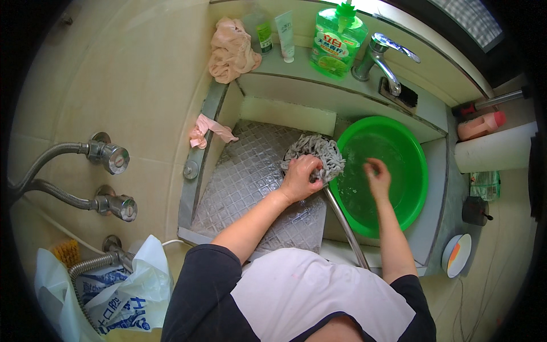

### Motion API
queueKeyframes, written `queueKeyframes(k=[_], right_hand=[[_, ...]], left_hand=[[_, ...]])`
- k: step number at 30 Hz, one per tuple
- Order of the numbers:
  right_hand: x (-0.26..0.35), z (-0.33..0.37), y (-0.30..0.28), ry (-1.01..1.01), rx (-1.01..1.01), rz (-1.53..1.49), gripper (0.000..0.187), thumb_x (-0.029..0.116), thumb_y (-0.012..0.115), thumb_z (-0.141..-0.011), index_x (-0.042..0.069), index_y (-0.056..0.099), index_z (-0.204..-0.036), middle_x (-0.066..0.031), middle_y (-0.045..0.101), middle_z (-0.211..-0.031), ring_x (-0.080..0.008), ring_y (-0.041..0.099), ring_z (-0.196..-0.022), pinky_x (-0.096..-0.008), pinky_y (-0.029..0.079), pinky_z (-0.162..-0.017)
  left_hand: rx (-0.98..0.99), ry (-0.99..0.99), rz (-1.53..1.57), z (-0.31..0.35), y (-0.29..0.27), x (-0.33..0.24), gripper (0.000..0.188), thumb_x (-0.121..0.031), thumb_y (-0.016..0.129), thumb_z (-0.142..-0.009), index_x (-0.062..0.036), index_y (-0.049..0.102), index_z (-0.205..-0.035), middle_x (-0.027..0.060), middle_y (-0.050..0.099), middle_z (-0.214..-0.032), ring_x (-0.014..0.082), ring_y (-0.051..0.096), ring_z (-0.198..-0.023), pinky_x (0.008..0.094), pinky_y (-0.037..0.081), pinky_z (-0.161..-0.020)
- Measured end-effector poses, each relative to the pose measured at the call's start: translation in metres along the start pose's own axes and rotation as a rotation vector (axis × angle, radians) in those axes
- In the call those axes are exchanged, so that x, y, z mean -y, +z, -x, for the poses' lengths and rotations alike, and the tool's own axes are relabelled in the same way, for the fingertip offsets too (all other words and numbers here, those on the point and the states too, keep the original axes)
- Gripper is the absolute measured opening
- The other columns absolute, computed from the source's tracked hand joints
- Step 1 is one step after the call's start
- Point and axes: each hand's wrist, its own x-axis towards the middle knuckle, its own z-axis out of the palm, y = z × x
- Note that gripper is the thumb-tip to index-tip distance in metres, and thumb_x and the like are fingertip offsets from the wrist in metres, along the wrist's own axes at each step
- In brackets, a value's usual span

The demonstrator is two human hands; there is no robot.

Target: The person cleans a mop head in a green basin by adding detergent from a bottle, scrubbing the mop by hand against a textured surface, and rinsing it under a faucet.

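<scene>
A mop with a grey string head (314, 148) and a metal pole (345, 226) lies across the sink, its head on the ridged washboard slab (245, 176). My left hand (300, 180) has its fingers closed on the near side of the strands. Beside it stands a round green basin (422, 176) with water in it, its rim close to the mop head. Over the basin's left half is my right hand (379, 179), empty, its fingers loosely curled and apart. The pole runs from the head toward my body, between my arms.
Behind the sink stand a chrome faucet (379, 60), a green pump bottle (337, 43), a tube (286, 37) and a bundled pink cloth (229, 51). A pink strip (213, 130) hangs over the left edge. Wall valves (114, 157) and plastic bags (137, 290) are at left; a bowl (457, 255) sits right.
</scene>
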Motion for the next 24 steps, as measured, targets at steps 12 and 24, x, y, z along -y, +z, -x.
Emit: queueKeyframes(k=[12, 24], right_hand=[[0.038, -0.027, 0.007, 0.816, 0.514, -1.277, 0.028, 0.026, 0.049, -0.091, 0.003, 0.062, -0.1, -0.0139, 0.065, -0.096, -0.0261, 0.062, -0.082, -0.0369, 0.05, -0.072], [-0.133, -0.046, -0.065, 0.363, -0.345, 0.478, 0.038, 0.029, 0.055, -0.084, 0.004, 0.06, -0.112, -0.0157, 0.062, -0.109, -0.028, 0.06, -0.097, -0.0389, 0.048, -0.077]], left_hand=[[0.087, 0.181, -0.239, -0.008, 0.001, -0.018, 0.039, -0.006, 0.059, -0.067, -0.0125, 0.053, -0.105, 0.0156, 0.045, -0.128, 0.0375, 0.037, -0.123, 0.0509, 0.038, -0.088], [0.088, 0.196, -0.22, 0.002, 0.003, -0.031, 0.028, -0.016, 0.054, -0.084, -0.019, 0.055, -0.112, 0.0102, 0.05, -0.125, 0.0336, 0.05, -0.111, 0.0515, 0.037, -0.085]])
